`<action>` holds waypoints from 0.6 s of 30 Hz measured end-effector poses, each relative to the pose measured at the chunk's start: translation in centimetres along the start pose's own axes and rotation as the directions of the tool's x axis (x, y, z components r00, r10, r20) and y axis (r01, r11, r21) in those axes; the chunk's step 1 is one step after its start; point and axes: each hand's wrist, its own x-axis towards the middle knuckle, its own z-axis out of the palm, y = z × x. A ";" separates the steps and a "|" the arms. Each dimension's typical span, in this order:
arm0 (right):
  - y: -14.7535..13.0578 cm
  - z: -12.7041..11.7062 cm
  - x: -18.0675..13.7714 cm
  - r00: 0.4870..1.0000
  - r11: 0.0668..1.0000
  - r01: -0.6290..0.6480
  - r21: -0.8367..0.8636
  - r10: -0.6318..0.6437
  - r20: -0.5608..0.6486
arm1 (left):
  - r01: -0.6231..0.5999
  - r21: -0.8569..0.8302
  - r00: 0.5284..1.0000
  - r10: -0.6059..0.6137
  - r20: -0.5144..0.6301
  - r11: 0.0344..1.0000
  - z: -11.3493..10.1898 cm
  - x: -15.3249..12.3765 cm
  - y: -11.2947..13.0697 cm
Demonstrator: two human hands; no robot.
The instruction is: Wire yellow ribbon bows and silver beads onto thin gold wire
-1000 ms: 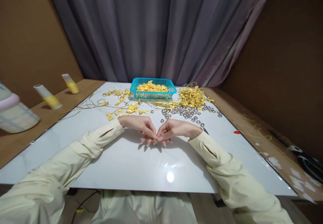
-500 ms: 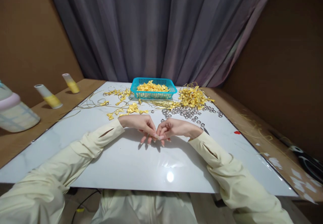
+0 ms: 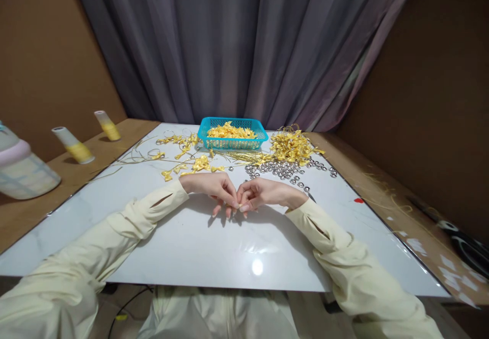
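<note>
My left hand point(image 3: 219, 190) and my right hand point(image 3: 257, 195) meet fingertip to fingertip just above the white board. Both pinch, thumb against forefinger, with the left hand's other fingers hanging below. Between the tips a bit of thin gold cord point(image 3: 240, 205) shows; most of it is hidden by the fingers. Just beyond my right hand lie many silver metal rings point(image 3: 280, 170). Yellow ribbon bows point(image 3: 201, 164) on gold cords are scattered past my left hand.
A teal basket point(image 3: 233, 144) of yellow bows stands at the back. Right of it is a heap of corded bows point(image 3: 290, 146). Two thread spools point(image 3: 78, 151) and a pale jar point(image 3: 26, 173) stand left. Scissors point(image 3: 464, 244) and paper scraps point(image 3: 416, 246) lie right.
Both hands stay pinched together in nearly the same place. The fingertips have shifted slightly, and a bit of gold now shows between them.
</note>
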 end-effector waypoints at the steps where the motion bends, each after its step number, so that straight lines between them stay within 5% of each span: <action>1: 0.0 -0.1 -0.1 1.000 1.000 -0.008 -0.006 0.008 -0.006 | 0.014 -0.006 1.000 -0.014 -0.007 1.000 0.0 0.0 0.0; 18: -0.1 -0.2 -0.1 0.999 0.994 -0.035 -0.107 0.031 -0.043 | 0.051 -0.034 0.999 -0.050 0.005 0.998 -0.3 0.2 -0.7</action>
